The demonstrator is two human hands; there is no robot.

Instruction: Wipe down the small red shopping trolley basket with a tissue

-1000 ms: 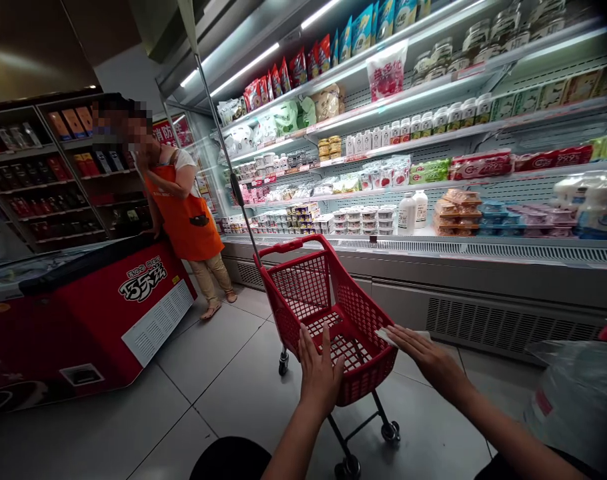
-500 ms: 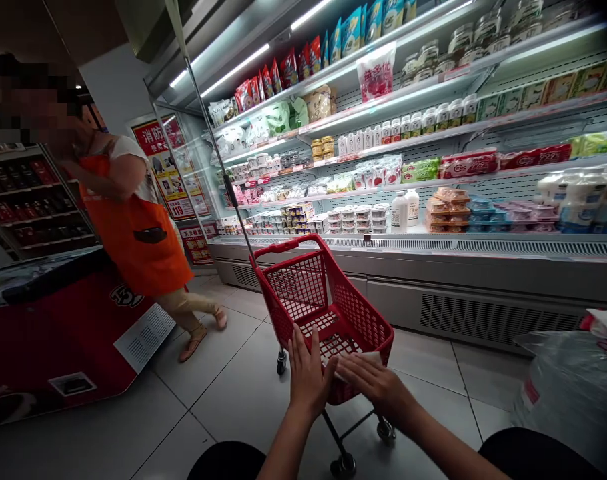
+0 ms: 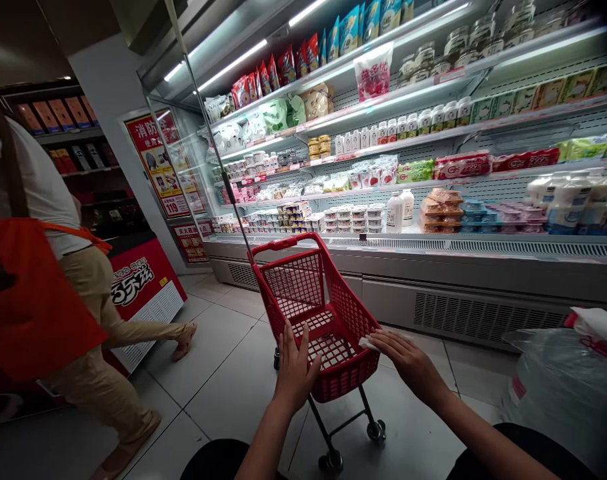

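A red shopping cart (image 3: 343, 388) with a lattice basket stands in front of me, its basket bare inside. My left hand (image 3: 294, 375) lies against the left part of the near rim, fingers spread and holding nothing. At the right corner of that rim is my right hand (image 3: 408, 360), its fingers together over a white cloth or tissue (image 3: 367, 344) pressed on the rim. Only a small edge of the white piece shows.
A lit refrigerated shelf (image 3: 483, 250) of dairy goods runs behind the cart. To the left, a person in an orange apron (image 3: 38, 300) walks by a red freezer (image 3: 151, 293). A filled clear plastic bag (image 3: 558, 393) sits at the right.
My right hand has slid right along the rim with the white cloth, away from my left hand, which shifted slightly left. The person in the apron has come nearer at the left edge.
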